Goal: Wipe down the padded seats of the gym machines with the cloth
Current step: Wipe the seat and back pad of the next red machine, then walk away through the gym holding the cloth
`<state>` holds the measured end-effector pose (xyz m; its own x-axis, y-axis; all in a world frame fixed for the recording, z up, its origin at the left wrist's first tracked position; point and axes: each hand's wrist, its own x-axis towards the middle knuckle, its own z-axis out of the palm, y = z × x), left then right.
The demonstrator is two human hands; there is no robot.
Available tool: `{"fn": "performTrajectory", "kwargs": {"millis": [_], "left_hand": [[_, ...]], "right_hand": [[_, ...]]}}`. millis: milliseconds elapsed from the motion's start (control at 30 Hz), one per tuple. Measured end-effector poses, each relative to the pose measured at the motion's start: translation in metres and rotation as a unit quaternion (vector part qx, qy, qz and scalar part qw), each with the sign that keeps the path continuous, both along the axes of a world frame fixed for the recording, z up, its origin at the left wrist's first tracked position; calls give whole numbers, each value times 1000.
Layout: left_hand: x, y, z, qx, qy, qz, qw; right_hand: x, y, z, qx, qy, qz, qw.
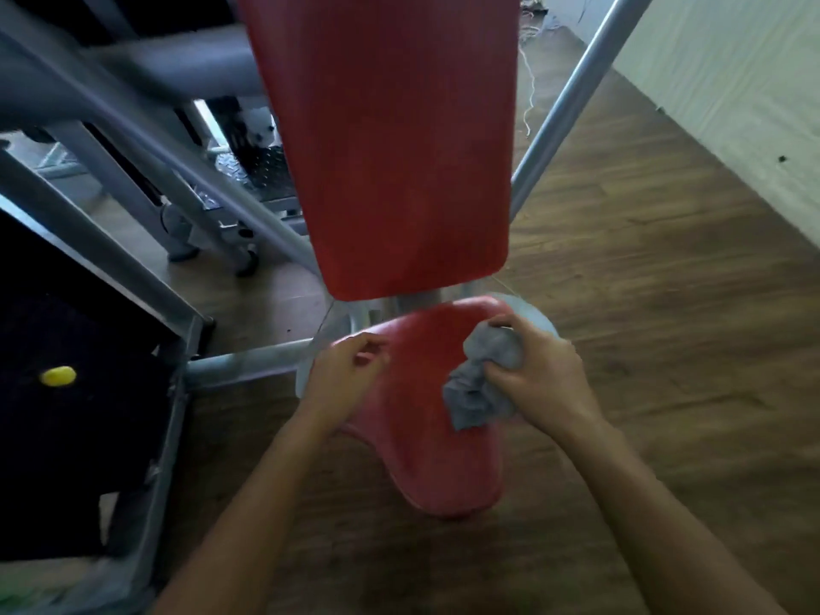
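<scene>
Right hand (pixel 539 370) grip bunches grey cloth (pixel 479 383) on red padded seat (pixel 443 472), left hand (pixel 346 370) empty; wad under grip could miss patches.

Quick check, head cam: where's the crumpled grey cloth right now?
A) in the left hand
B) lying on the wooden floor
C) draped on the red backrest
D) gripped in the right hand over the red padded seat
D: the right hand grips the crumpled grey cloth over the red padded seat; the left hand holds no cloth.
</scene>
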<state>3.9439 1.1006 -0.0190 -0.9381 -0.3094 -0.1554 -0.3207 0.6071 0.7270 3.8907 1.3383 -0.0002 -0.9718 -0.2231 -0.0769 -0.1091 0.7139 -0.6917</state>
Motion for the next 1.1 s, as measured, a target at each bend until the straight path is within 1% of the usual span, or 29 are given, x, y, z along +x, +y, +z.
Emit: {"fn": "performTrajectory", "kwargs": {"millis": [33,133,267,333,433,567,733,1000,1100], "left_hand": [[2,8,29,2,0,-11,1000],[10,40,129,-5,39,-44,998],[24,89,261,-8,75,-80,994],[30,111,310,-11,91,-83,992],[36,142,362,-30,126,-83,988],[34,175,391,-27,155,-77,984],[6,209,396,-21,150,-100,983],[-102,280,407,-5,209,-115,971],[-144,311,414,-34,229,-128,964]], "right_hand": [[1,12,27,-4,-1,-11,1000],[10,55,120,-11,15,-38,999],[28,112,248,-37,34,-31,998],[37,137,299,-42,55,-17,997],[46,172,349,-33,89,-3,995],[46,208,382,-38,127,-14,991],[28,242,395,-46,143,-30,988],[-62,306,410,-26,167,-43,985],[-100,336,419,-10,170,-47,984]]}}
